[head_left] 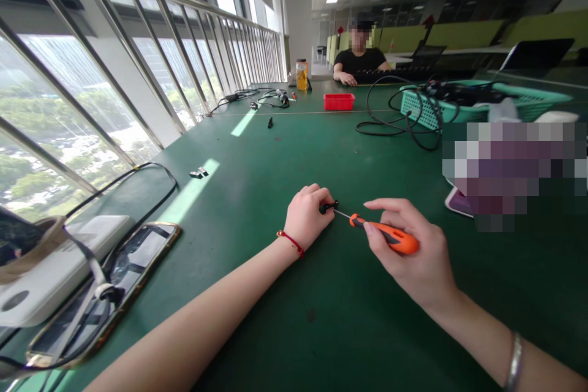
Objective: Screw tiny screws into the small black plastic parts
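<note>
My left hand [307,214] is curled shut around a small black part [329,206] that sticks out past my thumb, resting on the green table [331,153]. A red cord circles that wrist. My right hand [411,251] grips an orange-handled screwdriver [390,236] between fingers and thumb. The thin metal tip of the screwdriver points left and meets the black part. A silver bangle sits on my right wrist.
A phone [114,282], a white power bank [50,275] and a black cable [147,184] lie at the left. Two small metal pieces [199,173] sit ahead. Farther off are a red tray [339,101], a teal basket [459,113] with cables, a jar [302,75] and a seated person [361,61].
</note>
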`<state>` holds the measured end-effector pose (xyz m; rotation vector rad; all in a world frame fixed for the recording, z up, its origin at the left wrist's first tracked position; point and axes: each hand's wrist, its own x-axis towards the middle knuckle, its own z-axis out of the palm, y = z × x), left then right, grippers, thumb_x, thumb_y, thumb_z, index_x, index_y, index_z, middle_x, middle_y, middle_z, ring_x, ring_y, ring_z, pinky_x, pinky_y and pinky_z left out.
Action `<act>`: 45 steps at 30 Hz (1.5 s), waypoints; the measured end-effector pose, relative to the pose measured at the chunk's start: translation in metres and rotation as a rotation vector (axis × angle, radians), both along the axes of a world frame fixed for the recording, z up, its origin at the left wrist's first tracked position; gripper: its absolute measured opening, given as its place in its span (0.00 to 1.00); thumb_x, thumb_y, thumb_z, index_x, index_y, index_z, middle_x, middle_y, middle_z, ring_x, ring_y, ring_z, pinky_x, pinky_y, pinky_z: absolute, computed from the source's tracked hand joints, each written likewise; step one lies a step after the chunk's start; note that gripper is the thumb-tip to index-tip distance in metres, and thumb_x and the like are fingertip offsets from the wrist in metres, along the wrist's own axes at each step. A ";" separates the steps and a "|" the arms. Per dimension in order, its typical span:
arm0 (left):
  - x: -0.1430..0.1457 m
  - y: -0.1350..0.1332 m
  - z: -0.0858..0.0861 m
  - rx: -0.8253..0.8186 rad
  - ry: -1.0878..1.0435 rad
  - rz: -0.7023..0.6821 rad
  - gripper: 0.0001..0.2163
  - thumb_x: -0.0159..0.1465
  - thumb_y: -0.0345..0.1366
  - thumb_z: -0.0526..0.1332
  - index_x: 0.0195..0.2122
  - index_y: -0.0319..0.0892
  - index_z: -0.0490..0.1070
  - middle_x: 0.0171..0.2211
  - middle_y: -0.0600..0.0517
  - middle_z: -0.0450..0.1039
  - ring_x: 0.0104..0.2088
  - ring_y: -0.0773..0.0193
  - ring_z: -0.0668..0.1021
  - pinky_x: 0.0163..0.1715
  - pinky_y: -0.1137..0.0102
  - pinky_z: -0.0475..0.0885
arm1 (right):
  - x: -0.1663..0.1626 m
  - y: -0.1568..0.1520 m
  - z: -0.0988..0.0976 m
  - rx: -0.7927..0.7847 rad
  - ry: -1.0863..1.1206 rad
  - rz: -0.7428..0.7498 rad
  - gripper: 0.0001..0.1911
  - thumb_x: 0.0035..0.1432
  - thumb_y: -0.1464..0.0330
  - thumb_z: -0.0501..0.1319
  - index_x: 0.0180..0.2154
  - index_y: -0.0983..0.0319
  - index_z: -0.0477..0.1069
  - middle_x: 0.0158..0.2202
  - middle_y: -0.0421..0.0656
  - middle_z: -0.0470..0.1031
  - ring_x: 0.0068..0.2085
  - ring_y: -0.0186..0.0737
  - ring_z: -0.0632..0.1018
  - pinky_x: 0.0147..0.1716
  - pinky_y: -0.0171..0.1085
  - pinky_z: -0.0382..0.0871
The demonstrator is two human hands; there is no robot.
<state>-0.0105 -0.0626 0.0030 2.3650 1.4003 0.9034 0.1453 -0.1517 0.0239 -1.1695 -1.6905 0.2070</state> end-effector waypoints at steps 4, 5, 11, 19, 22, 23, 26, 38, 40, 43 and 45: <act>0.000 0.001 -0.001 0.001 -0.003 0.001 0.04 0.52 0.27 0.59 0.25 0.42 0.69 0.30 0.53 0.69 0.34 0.64 0.72 0.34 0.70 0.68 | -0.002 0.001 0.000 0.058 0.077 0.007 0.24 0.50 0.72 0.61 0.50 0.62 0.61 0.30 0.38 0.65 0.30 0.33 0.71 0.32 0.34 0.68; 0.000 0.001 -0.001 0.004 -0.005 -0.001 0.04 0.52 0.27 0.59 0.25 0.42 0.69 0.30 0.53 0.69 0.34 0.64 0.72 0.34 0.70 0.68 | -0.002 0.001 0.000 0.028 0.059 0.015 0.24 0.51 0.71 0.61 0.50 0.62 0.61 0.29 0.37 0.64 0.28 0.33 0.70 0.29 0.33 0.67; -0.001 0.002 0.000 -0.013 -0.034 0.019 0.03 0.54 0.28 0.60 0.26 0.43 0.70 0.29 0.53 0.70 0.34 0.63 0.73 0.33 0.70 0.68 | 0.003 -0.003 0.012 0.078 -0.028 0.057 0.09 0.59 0.73 0.54 0.40 0.58 0.70 0.26 0.37 0.73 0.20 0.29 0.69 0.20 0.31 0.61; -0.004 0.011 -0.001 -0.038 -0.061 0.043 0.03 0.56 0.29 0.61 0.29 0.43 0.73 0.31 0.53 0.72 0.36 0.63 0.74 0.36 0.69 0.69 | 0.026 0.062 -0.008 0.013 -0.320 -0.054 0.07 0.59 0.69 0.56 0.39 0.59 0.70 0.35 0.42 0.72 0.32 0.36 0.74 0.30 0.35 0.66; -0.006 0.026 0.000 0.017 -0.033 0.038 0.03 0.56 0.29 0.61 0.30 0.43 0.73 0.31 0.53 0.72 0.36 0.63 0.74 0.37 0.68 0.69 | 0.020 0.092 -0.020 -0.146 -0.430 -0.007 0.08 0.58 0.66 0.57 0.40 0.58 0.69 0.40 0.41 0.72 0.34 0.37 0.75 0.29 0.34 0.66; -0.007 0.031 0.001 0.043 -0.014 0.029 0.03 0.57 0.29 0.61 0.29 0.43 0.73 0.32 0.53 0.72 0.37 0.62 0.73 0.38 0.68 0.69 | 0.018 0.099 -0.023 -0.164 -0.472 -0.001 0.09 0.57 0.65 0.57 0.42 0.57 0.69 0.41 0.41 0.72 0.34 0.37 0.75 0.29 0.34 0.65; -0.005 0.046 0.001 0.080 -0.031 0.010 0.03 0.57 0.29 0.61 0.29 0.42 0.73 0.32 0.53 0.72 0.37 0.63 0.74 0.39 0.68 0.69 | 0.014 0.112 -0.026 -0.176 -0.546 -0.036 0.11 0.57 0.66 0.57 0.44 0.56 0.68 0.43 0.41 0.72 0.32 0.37 0.75 0.26 0.34 0.64; 0.000 0.047 -0.002 0.101 -0.085 -0.132 0.02 0.57 0.32 0.62 0.31 0.43 0.74 0.32 0.53 0.72 0.36 0.63 0.73 0.39 0.70 0.68 | 0.021 0.111 -0.026 -0.113 -0.585 -0.025 0.10 0.60 0.65 0.54 0.43 0.56 0.71 0.39 0.41 0.73 0.34 0.38 0.75 0.26 0.33 0.61; 0.000 0.048 -0.001 0.094 -0.105 -0.137 0.02 0.57 0.33 0.63 0.31 0.43 0.74 0.32 0.53 0.73 0.36 0.64 0.73 0.38 0.70 0.68 | 0.020 0.110 -0.025 -0.096 -0.593 -0.039 0.10 0.60 0.66 0.54 0.42 0.56 0.71 0.39 0.41 0.73 0.33 0.37 0.75 0.26 0.33 0.61; 0.000 0.048 -0.002 0.084 -0.135 -0.129 0.02 0.56 0.33 0.64 0.31 0.43 0.74 0.31 0.53 0.73 0.35 0.64 0.73 0.39 0.70 0.68 | 0.019 0.107 -0.022 -0.085 -0.625 -0.061 0.11 0.60 0.67 0.54 0.42 0.57 0.71 0.39 0.41 0.73 0.33 0.37 0.75 0.25 0.33 0.60; 0.000 0.048 -0.001 0.076 -0.149 -0.128 0.02 0.56 0.34 0.64 0.31 0.43 0.74 0.32 0.53 0.74 0.35 0.64 0.74 0.39 0.69 0.68 | 0.019 0.106 -0.021 -0.081 -0.642 -0.062 0.11 0.60 0.67 0.54 0.43 0.57 0.71 0.39 0.41 0.73 0.33 0.37 0.75 0.25 0.33 0.60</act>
